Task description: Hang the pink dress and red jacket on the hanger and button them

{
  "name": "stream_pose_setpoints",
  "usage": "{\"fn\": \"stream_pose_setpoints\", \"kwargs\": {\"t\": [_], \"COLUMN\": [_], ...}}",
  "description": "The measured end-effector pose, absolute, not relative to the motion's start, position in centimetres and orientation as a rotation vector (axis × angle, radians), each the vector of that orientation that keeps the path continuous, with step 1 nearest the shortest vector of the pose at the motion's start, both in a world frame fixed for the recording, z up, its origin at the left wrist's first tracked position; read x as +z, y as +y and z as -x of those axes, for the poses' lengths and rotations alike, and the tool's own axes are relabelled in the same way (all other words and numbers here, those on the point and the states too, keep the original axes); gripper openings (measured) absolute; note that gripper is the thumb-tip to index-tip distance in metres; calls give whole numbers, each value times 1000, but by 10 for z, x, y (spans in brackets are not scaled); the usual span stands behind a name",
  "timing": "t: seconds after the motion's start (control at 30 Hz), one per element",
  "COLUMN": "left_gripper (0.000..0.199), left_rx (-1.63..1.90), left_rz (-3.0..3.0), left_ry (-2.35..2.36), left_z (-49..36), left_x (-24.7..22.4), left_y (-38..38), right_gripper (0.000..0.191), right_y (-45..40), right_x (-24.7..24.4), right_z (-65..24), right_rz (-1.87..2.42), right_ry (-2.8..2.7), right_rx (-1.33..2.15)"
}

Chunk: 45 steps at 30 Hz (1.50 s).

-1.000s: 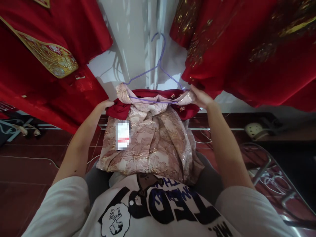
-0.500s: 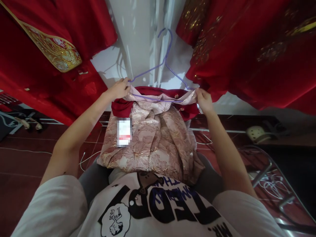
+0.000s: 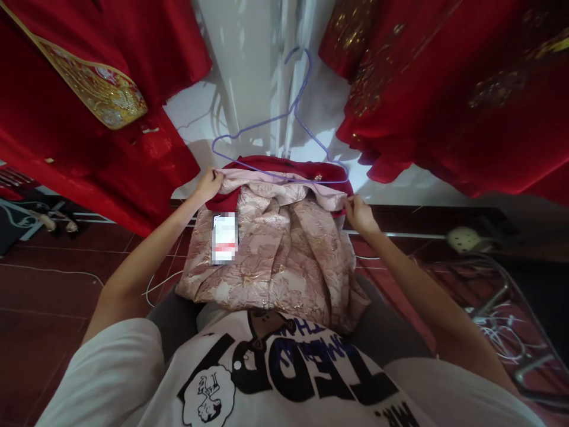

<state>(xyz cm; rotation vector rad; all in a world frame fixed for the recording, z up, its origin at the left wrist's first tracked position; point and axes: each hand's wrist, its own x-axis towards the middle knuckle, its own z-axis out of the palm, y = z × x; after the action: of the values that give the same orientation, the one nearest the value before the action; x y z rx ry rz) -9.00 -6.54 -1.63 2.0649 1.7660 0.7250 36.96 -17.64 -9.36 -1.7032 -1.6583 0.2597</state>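
Nearest is a white shirt (image 3: 267,385) with big black letters. On the lap, over grey pants (image 3: 409,335), lies the pink cloth (image 3: 249,273) — shiny, with gold lines like flowers. A white thing (image 3: 224,238) with a blurred face rests flat on its left side. Red floor (image 3: 40,296) shows on both sides. At the far end of the pink cloth is a pale strip (image 3: 326,194), and both hands hold it. The left hand (image 3: 207,186) pinches the left end and the right hand (image 3: 361,214) pinches the right end. Dark red cloth (image 3: 224,202) peeks out around the strip. The purple hanger (image 3: 294,108) has its low bar across the red cloth and by the strip — its hook points up to the pale wall (image 3: 244,59). Red clothes (image 3: 448,130) with gold bits hang left and right.
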Motion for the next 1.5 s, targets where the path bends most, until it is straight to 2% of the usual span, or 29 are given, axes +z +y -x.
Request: {"fn": "stream_pose_setpoints", "kwargs": {"t": [0.1,0.27,0.43,0.53,0.6,0.7,0.8,1.03,1.2,1.33,1.5], "left_gripper": [24,39,31,30,29,29,31,20,18,16,14], "left_rx": [720,521,221,311,399,321,314,409,410,414,413], "left_rz": [-2114,-2575,-2939,-3062,-3065,-3004,-2948,-2825,-2802,-2796,-2798], "left_ry": [1836,1457,1203,1035,913,872,931,950,968,962,979], "left_z": [93,93,68,39,21,4,0,-3,-9,-7,-5], "left_x": [4,25,33,38,37,24,8,-7,-11,-11,-10], "left_y": [-87,-127,-136,-119,-103,-77,-58,-34,-32,-34,-39], "right_gripper": [17,18,18,30,40,46,42,30,13,19,25], "right_y": [-200,-224,-213,-191,-173,-148,-135,-135,-135,-133,-127], "right_x": [-94,-70,-58,-56,-53,-51,-56,-76,-75,-82,-83], "right_z": [-365,-354,-337,-326,-321,-321,-327,-340,-342,-344,-355], "right_rz": [1620,1499,1525,1490,1437,1431,1414,1203,1167,1183,1130], "right_ry": [-1794,-2075,-1738,-1472,-1377,-1291,-1167,-556,-379,-369,-599], "right_rx": [236,78,153,224,247,245,315,824,821,813,626]}}
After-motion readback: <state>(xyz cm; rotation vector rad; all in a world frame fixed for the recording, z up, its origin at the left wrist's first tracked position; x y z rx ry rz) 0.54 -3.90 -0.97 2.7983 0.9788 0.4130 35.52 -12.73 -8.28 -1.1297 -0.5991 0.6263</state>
